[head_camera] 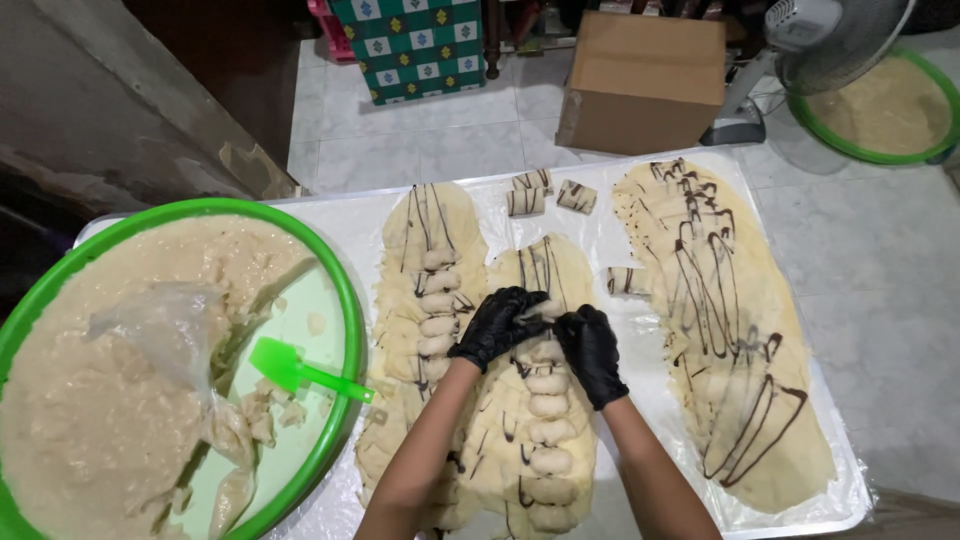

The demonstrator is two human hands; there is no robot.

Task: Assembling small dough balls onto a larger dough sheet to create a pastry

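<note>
Both gloved hands — left hand [497,325], right hand [592,350] — pinch a filling lump [535,310] on the middle dough sheet [535,400], fingers closed narrow; squeezing harder could tear the soft, chocolate-striped dough

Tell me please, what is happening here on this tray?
A person in black gloves works over the middle dough sheet on a white tray. The left hand and right hand pinch a small filling piece at the top of a row of such pieces. Two more sheets with dark chocolate lines lie on either side. A few rolled pieces sit at the far edge. At the left, a green basin holds batter and a green spatula.
</note>
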